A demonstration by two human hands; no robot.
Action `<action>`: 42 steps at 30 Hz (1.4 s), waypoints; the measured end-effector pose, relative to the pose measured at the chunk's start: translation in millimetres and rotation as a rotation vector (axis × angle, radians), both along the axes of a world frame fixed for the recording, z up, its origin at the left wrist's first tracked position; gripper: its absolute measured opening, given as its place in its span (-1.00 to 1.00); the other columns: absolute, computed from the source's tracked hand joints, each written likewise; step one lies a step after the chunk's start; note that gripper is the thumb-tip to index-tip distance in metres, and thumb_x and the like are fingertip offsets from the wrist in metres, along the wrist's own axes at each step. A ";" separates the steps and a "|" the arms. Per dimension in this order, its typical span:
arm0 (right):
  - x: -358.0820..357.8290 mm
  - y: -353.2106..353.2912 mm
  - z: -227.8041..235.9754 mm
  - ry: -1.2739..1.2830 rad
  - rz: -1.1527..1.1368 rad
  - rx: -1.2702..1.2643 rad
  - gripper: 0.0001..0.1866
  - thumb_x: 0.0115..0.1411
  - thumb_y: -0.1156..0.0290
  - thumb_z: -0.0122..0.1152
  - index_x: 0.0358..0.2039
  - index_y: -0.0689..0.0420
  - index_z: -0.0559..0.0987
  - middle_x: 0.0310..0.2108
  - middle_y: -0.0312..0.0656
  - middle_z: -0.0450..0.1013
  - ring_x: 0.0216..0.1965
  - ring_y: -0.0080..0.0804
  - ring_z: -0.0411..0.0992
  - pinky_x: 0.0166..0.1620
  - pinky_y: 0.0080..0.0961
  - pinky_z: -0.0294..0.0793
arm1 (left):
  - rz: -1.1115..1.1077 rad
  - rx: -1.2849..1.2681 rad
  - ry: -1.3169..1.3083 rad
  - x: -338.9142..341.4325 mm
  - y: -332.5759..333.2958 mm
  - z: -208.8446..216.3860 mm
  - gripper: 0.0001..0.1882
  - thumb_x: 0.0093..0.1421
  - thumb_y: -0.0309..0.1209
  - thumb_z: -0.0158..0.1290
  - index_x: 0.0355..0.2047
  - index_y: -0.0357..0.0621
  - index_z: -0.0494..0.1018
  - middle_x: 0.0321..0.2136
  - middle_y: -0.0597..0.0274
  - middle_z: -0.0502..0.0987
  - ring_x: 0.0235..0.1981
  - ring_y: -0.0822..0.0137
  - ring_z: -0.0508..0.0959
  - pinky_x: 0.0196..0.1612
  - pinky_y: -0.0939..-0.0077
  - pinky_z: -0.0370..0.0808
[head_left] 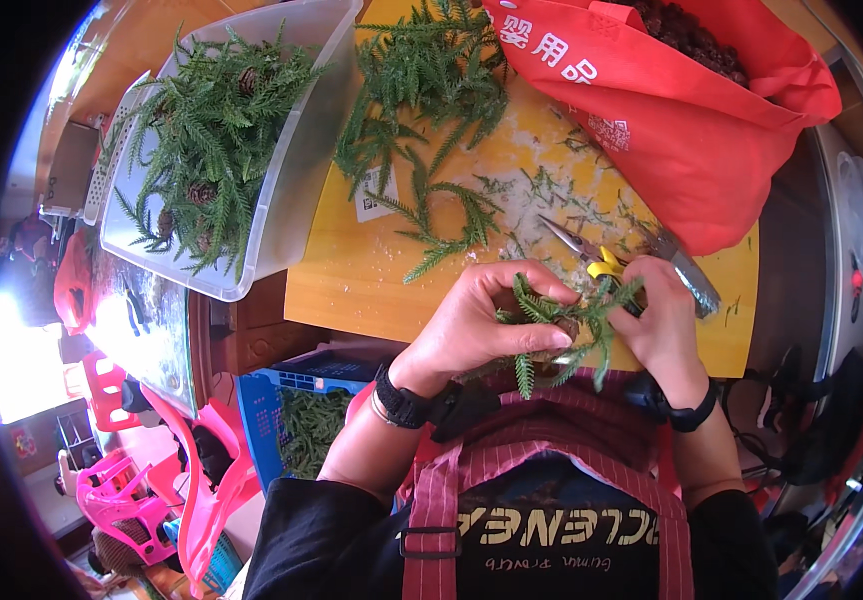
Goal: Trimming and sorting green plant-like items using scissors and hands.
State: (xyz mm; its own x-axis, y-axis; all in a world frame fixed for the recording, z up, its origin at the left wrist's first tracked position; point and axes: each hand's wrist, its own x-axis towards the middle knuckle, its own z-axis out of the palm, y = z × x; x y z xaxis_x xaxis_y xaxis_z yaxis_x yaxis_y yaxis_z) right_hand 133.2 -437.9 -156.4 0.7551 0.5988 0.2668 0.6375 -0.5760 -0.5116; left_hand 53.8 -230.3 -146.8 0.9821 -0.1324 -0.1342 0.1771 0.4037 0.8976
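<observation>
Fingers of both your hands grip the sprig with its cone, just above the bench edge; hold the cone steady with your left hand while your right hand works the needles.

Hidden and cut-off parts around the two hands

The brown cone in the green sprig is mostly covered by needles and by the fingers of the left hand; the right hand hides the sprig's right end. The yellow-handled snips vanish behind both hands at the near end. The red bag runs off the far edge, its dark contents too small to tell. The clear bin is cut at the far-left rim.
</observation>
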 end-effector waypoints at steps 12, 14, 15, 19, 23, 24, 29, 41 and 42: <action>13.6 -25.2 35.4 0.614 0.292 0.475 -0.72 -0.19 0.51 0.33 -0.63 0.20 0.33 -0.63 -0.27 0.39 -0.33 -0.26 0.44 -0.19 -0.47 0.35 | 0.167 0.043 -0.039 1.7 5.4 -3.4 -0.75 0.02 -0.64 0.11 -0.24 -0.25 0.41 -0.22 0.22 0.44 -0.19 0.45 0.45 -0.08 0.58 0.39; 14.3 -25.7 33.2 0.318 0.276 0.183 -0.75 -0.23 0.53 0.30 -0.61 0.17 0.34 -0.52 -0.15 0.45 -0.25 -0.18 0.44 -0.18 -0.37 0.36 | 0.240 0.082 -0.149 3.2 4.9 -7.2 -0.75 0.08 -0.62 0.09 -0.20 -0.25 0.40 -0.29 0.33 0.46 -0.24 0.58 0.45 -0.15 0.70 0.40; 11.9 -20.9 35.4 0.304 0.223 0.166 -0.73 -0.26 0.57 0.29 -0.65 0.19 0.31 -0.54 -0.10 0.43 -0.22 -0.11 0.44 -0.20 -0.32 0.39 | 0.243 0.084 -0.148 3.2 5.1 -7.0 -0.75 0.08 -0.62 0.09 -0.20 -0.25 0.40 -0.29 0.33 0.46 -0.24 0.58 0.45 -0.15 0.70 0.40; 10.0 -17.4 34.6 0.240 0.184 0.129 -0.72 -0.24 0.57 0.29 -0.65 0.19 0.29 -0.55 -0.10 0.42 -0.24 -0.12 0.45 -0.22 -0.35 0.40 | 0.310 0.168 -0.203 4.1 5.0 -6.7 -0.75 0.06 -0.66 0.09 -0.22 -0.25 0.42 -0.30 0.33 0.41 -0.23 0.55 0.43 -0.15 0.69 0.37; 9.9 -15.2 36.6 0.191 0.181 0.149 -0.71 -0.24 0.58 0.29 -0.66 0.19 0.28 -0.58 -0.12 0.39 -0.25 -0.13 0.45 -0.24 -0.37 0.40 | 0.284 0.266 -0.259 5.6 6.4 -9.1 -0.76 0.01 -0.68 0.11 -0.27 -0.24 0.45 -0.34 0.32 0.39 -0.28 0.52 0.42 -0.21 0.68 0.35; 9.8 -15.0 36.9 0.180 0.176 0.150 -0.71 -0.24 0.58 0.29 -0.67 0.19 0.28 -0.59 -0.12 0.38 -0.26 -0.13 0.45 -0.24 -0.38 0.40 | 0.283 0.265 -0.259 5.4 6.3 -8.9 -0.76 0.01 -0.68 0.11 -0.27 -0.24 0.45 -0.34 0.32 0.39 -0.28 0.52 0.42 -0.21 0.68 0.35; 10.3 -17.0 35.9 0.180 0.188 0.143 -0.71 -0.24 0.58 0.29 -0.67 0.19 0.29 -0.60 -0.13 0.37 -0.29 -0.12 0.45 -0.24 -0.36 0.42 | 0.251 0.335 -0.251 5.2 7.1 -7.2 -0.77 0.00 -0.67 0.12 -0.29 -0.24 0.46 -0.34 0.31 0.39 -0.30 0.53 0.41 -0.25 0.71 0.33; 10.7 -20.4 36.2 0.238 0.199 0.148 -0.71 -0.27 0.57 0.31 -0.68 0.19 0.30 -0.61 -0.13 0.37 -0.35 -0.16 0.46 -0.19 -0.34 0.44 | 0.251 0.391 -0.315 6.0 10.1 -8.0 -0.83 0.03 -0.60 0.12 -0.33 -0.28 0.45 -0.28 0.24 0.41 -0.24 0.46 0.43 -0.19 0.62 0.36; 10.1 -20.0 36.9 0.259 0.178 0.136 -0.71 -0.27 0.57 0.31 -0.68 0.19 0.30 -0.62 -0.13 0.36 -0.37 -0.17 0.45 -0.19 -0.34 0.45 | 0.252 0.391 -0.314 5.3 10.2 -6.9 -0.83 0.03 -0.60 0.12 -0.33 -0.28 0.45 -0.28 0.24 0.41 -0.24 0.46 0.43 -0.19 0.62 0.36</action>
